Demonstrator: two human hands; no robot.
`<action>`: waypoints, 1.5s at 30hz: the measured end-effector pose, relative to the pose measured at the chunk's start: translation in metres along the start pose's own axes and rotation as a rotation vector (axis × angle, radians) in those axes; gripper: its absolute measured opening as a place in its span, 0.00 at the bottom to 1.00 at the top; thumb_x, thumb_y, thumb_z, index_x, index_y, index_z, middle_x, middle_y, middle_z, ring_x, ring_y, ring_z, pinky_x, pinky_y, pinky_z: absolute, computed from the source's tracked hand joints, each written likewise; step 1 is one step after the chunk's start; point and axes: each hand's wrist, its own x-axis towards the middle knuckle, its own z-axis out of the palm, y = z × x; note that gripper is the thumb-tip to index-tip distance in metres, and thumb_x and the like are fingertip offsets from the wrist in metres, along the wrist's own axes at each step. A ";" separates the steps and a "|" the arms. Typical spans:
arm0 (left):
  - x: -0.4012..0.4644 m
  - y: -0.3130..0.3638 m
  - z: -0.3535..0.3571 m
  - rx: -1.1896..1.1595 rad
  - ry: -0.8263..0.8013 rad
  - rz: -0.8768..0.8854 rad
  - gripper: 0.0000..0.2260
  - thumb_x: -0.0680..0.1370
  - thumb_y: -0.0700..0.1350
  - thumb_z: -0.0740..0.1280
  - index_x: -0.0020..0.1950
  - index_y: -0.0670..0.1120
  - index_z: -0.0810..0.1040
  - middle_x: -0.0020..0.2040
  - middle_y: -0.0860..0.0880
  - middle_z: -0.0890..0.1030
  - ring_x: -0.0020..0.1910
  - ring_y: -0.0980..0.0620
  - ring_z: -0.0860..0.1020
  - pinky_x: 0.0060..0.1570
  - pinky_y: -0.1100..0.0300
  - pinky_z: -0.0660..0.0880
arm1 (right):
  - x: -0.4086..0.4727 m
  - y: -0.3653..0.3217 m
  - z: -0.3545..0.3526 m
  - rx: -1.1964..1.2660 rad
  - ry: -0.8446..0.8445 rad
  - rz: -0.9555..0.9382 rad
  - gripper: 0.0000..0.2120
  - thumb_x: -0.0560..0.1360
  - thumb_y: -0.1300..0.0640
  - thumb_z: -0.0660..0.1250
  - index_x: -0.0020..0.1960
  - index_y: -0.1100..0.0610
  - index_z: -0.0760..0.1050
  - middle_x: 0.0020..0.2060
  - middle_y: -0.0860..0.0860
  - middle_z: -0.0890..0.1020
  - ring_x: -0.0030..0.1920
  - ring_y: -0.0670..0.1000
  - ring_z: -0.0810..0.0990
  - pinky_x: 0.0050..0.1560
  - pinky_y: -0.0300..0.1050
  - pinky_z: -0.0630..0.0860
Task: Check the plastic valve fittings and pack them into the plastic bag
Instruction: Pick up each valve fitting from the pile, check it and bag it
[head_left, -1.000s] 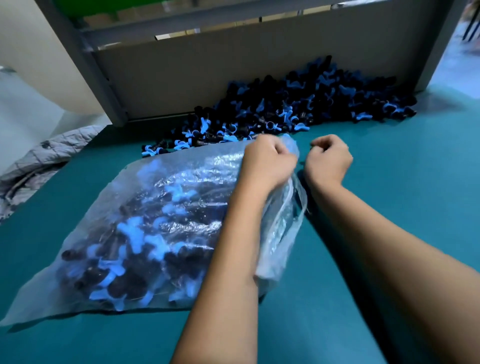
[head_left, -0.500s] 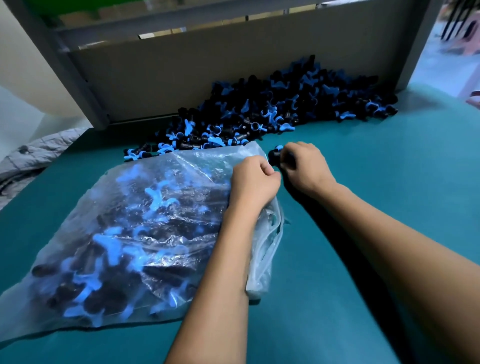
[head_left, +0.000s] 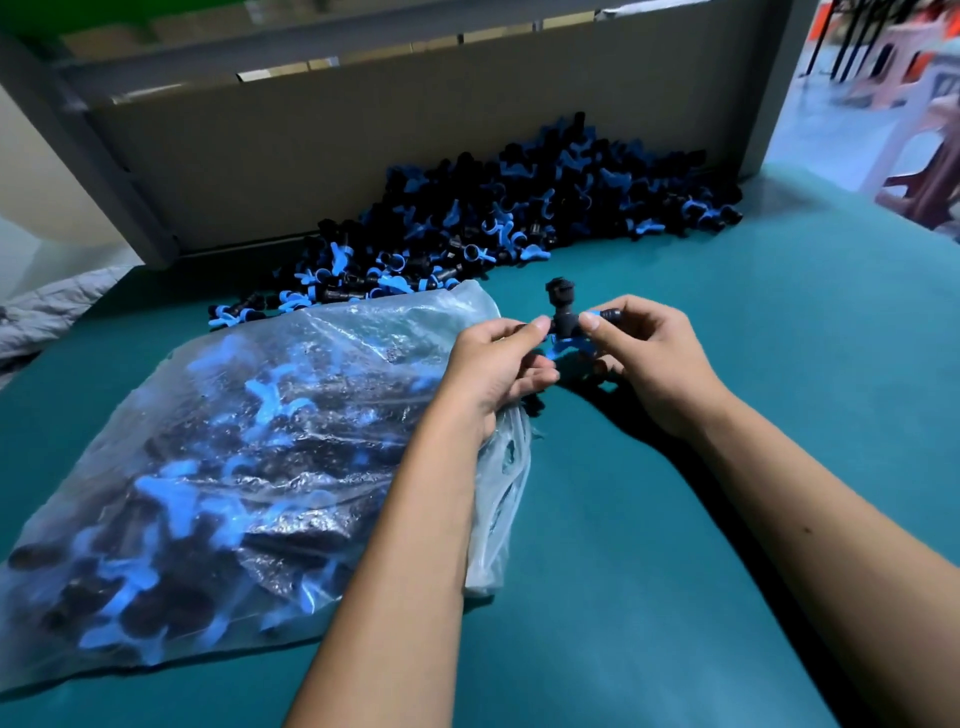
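A black valve fitting (head_left: 563, 317) with a blue handle is held up between both hands, just right of the bag's mouth. My left hand (head_left: 496, 364) pinches its left end with thumb and fingers. My right hand (head_left: 647, 356) pinches its right end. The clear plastic bag (head_left: 223, 457) lies on the green table to the left, holding several black and blue fittings, and my left forearm crosses its open right edge. A large pile of loose fittings (head_left: 509, 218) lies against the back board.
The teal table top (head_left: 727, 519) stretches right and toward me. A grey board and metal frame (head_left: 311, 145) close off the back. Grey quilted cloth (head_left: 47, 312) hangs off the left edge. Plastic stools (head_left: 914, 124) stand beyond the right edge.
My left hand has let go of the bag edge and joined my right hand on a fitting, which both hands have lifted above the table. The view has shifted left and down.
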 end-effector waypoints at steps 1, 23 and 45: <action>0.000 -0.001 -0.001 -0.007 -0.001 0.002 0.07 0.80 0.45 0.73 0.49 0.42 0.80 0.36 0.42 0.81 0.27 0.53 0.79 0.30 0.66 0.78 | 0.000 0.000 0.001 0.005 0.019 0.010 0.18 0.72 0.50 0.75 0.46 0.66 0.79 0.38 0.60 0.80 0.37 0.55 0.76 0.37 0.46 0.72; -0.004 0.002 -0.006 0.103 -0.016 0.036 0.05 0.75 0.42 0.77 0.44 0.47 0.82 0.41 0.47 0.82 0.37 0.53 0.77 0.29 0.68 0.69 | 0.004 0.007 -0.002 -0.097 -0.029 -0.029 0.10 0.69 0.52 0.79 0.44 0.58 0.85 0.34 0.51 0.82 0.31 0.45 0.75 0.33 0.36 0.72; -0.006 0.018 -0.011 1.025 0.236 0.248 0.22 0.67 0.63 0.79 0.43 0.50 0.73 0.45 0.51 0.79 0.46 0.47 0.77 0.45 0.53 0.73 | 0.009 0.005 -0.006 0.212 0.200 0.046 0.06 0.79 0.61 0.70 0.44 0.56 0.82 0.34 0.52 0.83 0.29 0.46 0.77 0.30 0.36 0.74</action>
